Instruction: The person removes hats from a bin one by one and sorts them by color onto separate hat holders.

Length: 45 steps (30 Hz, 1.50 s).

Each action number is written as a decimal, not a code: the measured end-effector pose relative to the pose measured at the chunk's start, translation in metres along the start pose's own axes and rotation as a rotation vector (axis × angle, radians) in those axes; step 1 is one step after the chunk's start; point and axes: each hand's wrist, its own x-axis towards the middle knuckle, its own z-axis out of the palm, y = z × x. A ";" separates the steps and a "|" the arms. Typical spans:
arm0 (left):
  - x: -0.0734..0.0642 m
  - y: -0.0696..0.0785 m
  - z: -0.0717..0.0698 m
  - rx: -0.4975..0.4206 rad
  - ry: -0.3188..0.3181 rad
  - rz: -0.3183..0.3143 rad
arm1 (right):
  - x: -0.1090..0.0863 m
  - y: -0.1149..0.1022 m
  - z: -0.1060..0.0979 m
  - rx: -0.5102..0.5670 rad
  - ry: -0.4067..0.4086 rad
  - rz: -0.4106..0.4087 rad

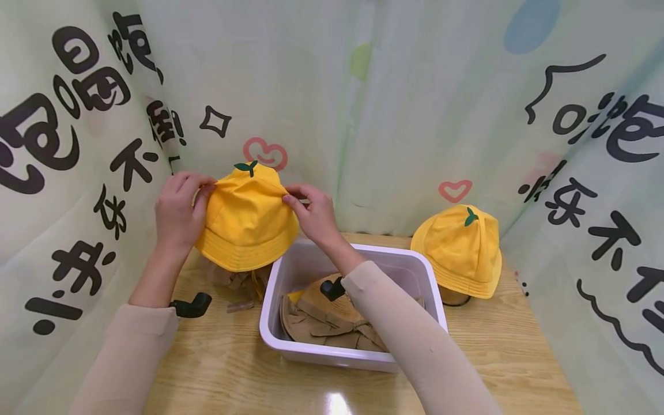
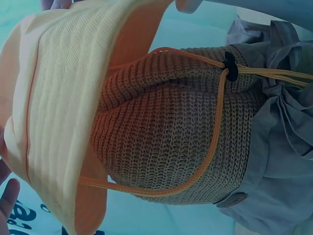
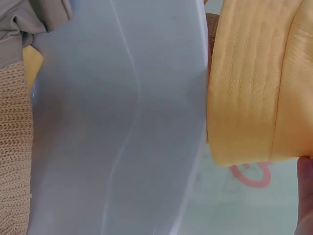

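Observation:
My left hand and right hand pinch opposite sides of a yellow bucket hat with a green sprout on its crown. Its brim tilts down toward me. Under it, in the left wrist view, stands a tan knitted sun hat, crown partly inside the yellow one. A yellow chin cord with a black toggle loops down across the knit. Only a little of the lower hat's brown fabric shows from the head. In the right wrist view, my right thumb touches the yellow hat's edge.
A white plastic bin stands mid-table, holding a tan straw hat with a brown bow and a bit of yellow cloth. At right another yellow hat sits raised on something dark-edged. Printed curtains enclose the wooden table.

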 end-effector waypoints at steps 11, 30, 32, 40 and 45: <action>0.003 -0.004 0.002 -0.012 0.046 -0.065 | 0.005 -0.002 0.009 0.002 0.001 -0.007; -0.007 -0.014 0.009 -0.027 -0.026 -0.117 | 0.002 0.011 0.015 -0.044 -0.024 0.027; -0.010 -0.016 0.010 -0.016 -0.043 -0.125 | 0.001 0.012 0.015 -0.051 -0.033 0.035; -0.019 -0.025 0.015 -0.005 -0.068 -0.131 | -0.001 0.015 0.018 -0.077 -0.054 0.072; -0.023 -0.025 0.021 -0.033 -0.082 -0.094 | -0.002 0.018 0.018 -0.080 -0.053 0.108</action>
